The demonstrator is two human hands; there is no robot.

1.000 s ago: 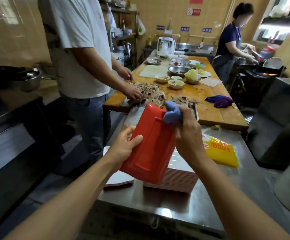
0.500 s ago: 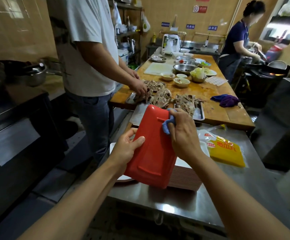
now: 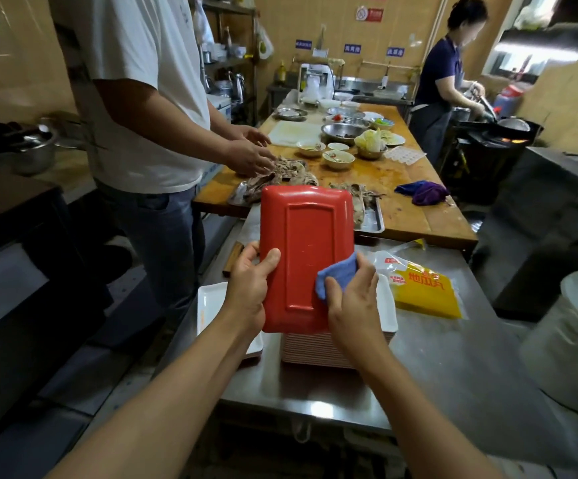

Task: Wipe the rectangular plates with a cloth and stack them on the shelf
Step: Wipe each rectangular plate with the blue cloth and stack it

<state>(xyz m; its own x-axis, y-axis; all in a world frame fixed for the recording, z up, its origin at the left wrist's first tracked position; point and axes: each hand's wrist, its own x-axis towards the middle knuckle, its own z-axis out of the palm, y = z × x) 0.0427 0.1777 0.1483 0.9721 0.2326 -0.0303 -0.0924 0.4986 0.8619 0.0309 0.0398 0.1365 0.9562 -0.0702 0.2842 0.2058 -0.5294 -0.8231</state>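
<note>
**Red plate under the cloth, stack still waiting**

Steel counter (image 3: 453, 368) is seen in the near part of a busy kitchen, with a wooden table (image 3: 415, 216) beyond it where two other people are at work. A red plate (image 3: 306, 257) is held upright above the counter, its underside turned toward the camera. It is gripped at its left edge by the left hand (image 3: 249, 288), thumb laid across the back. A blue cloth (image 3: 337, 276) is bunched in the right hand (image 3: 353, 302) and pressed against the plate's lower right edge.

The task is judged to be at an early or middle stage. One plate is being wiped on its back. A stack of plates (image 3: 318, 350) stands on the counter directly below, partly hidden by the hands, and a white plate (image 3: 211, 302) lies just left of it. Whether these have been wiped cannot be told. No shelf with stacked plates can be made out, so the stacking appears to remain undone.

Against the earlier frames, the plate has been brought from a tilt to nearly vertical. The cloth has been drawn down from the plate's upper right corner to its lower right edge. The left hand's grip on the left edge is unchanged.
</note>
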